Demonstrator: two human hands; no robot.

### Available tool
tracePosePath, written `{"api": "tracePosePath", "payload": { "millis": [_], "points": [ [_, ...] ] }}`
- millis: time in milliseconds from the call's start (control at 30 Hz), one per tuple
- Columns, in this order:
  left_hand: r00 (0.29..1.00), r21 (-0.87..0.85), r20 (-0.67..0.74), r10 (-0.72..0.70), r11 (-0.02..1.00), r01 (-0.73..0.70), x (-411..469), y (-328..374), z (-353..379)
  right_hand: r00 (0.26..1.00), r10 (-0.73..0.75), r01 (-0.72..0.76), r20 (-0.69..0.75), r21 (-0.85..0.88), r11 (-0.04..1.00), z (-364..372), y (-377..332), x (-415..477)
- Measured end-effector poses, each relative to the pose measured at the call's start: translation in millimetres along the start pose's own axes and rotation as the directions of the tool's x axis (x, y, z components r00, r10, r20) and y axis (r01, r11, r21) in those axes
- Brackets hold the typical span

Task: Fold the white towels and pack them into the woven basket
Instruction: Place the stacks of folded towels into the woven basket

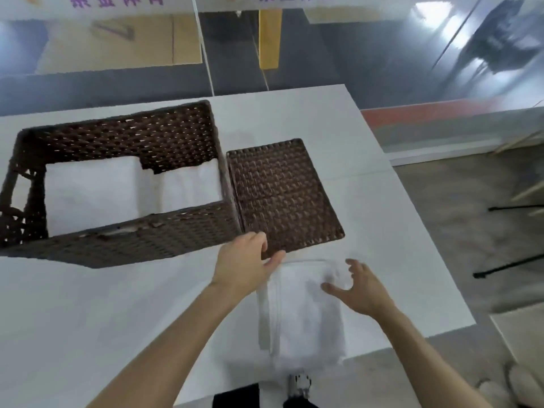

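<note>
A dark brown woven basket (132, 240) stands open at the left of the white table. Two folded white towels lie inside it, one on the left (91, 195) and one on the right (191, 184). A folded white towel (306, 316) lies at the table's near edge, partly hanging over it. My left hand (244, 263) hovers at the towel's far left corner, fingers apart. My right hand (362, 287) rests over the towel's far right corner, fingers spread. Whether either hand pinches the cloth is unclear.
The basket's flat woven lid (282, 192) lies on the table (88, 304) just right of the basket, touching its wall. The table's right edge runs diagonally close to the towel. Black tripod legs (512, 263) stand on the floor at the right.
</note>
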State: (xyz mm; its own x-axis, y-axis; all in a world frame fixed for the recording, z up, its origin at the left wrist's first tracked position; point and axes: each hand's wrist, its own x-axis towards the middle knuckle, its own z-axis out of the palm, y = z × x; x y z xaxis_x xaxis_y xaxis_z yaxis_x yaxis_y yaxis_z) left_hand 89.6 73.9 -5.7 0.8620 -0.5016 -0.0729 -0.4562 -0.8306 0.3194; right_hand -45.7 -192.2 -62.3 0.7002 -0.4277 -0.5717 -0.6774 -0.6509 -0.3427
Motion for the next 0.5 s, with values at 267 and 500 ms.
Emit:
{"api": "tracePosePath", "payload": {
  "millis": [267,500],
  "points": [
    [0.896,0.026,0.431,-0.111,0.993,0.111,4,34,115,0.933,0.117,-0.214,0.339,0.262,0.941,85,61,0],
    [0.709,0.094,0.697,-0.103,0.994,0.053,52,57,111,0.929,0.081,-0.209,0.361,0.331,0.920,91,46,-15]
  ]
}}
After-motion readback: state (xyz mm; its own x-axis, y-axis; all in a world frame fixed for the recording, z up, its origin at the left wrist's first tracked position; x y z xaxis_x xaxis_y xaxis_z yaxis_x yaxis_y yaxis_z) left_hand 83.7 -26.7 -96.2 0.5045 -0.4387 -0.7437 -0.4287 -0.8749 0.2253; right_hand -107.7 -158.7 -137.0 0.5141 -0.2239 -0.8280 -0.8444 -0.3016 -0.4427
